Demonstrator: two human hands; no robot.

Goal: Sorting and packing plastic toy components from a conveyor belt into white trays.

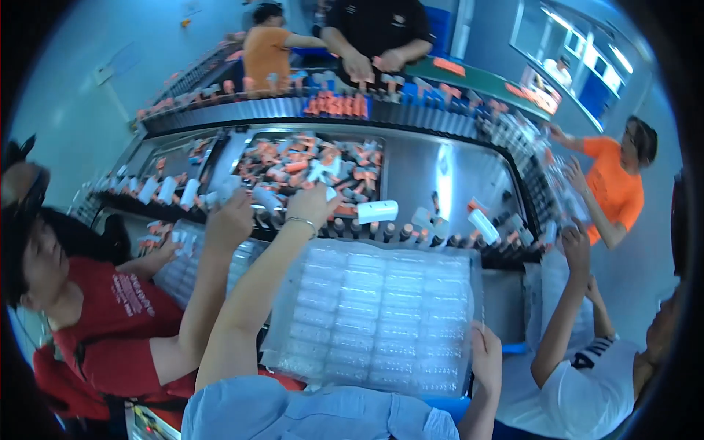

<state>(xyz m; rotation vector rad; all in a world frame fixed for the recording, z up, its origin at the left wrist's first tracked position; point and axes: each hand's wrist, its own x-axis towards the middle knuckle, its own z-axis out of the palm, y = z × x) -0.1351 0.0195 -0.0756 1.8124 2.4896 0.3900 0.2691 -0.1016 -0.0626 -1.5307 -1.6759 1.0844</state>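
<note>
Clear plastic, many moulded pockets in columns: the tray [378, 315] lies before the wearer's light blue top [323, 414], on the near side of the line. From my remote seat I log the right hand [486, 358] at the tray's right edge, fingers curled in and closed on the rim.

Left hand [314, 204], with a bracelet [302, 223] at the wrist: reached out past the tray's far edge, over the near row of pegs [389, 232]. Fingers partly folded. I note a small white piece [331, 194] at the fingertips; whether it is gripped or only touched, I cannot tell.

Just right of that hand I record a white tube [378, 212] above the pegs. Beyond the hand, a heap [293, 161] of orange and grey pieces; right of the heap, a bare metal surface [418, 169] with a bright reflection.

Co-workers, logged separately: a person in red [110, 315] at left, one hand [233, 215] raised near the pegs; a person in white [587, 389] at right; across the line, a person in black [378, 29].
</note>
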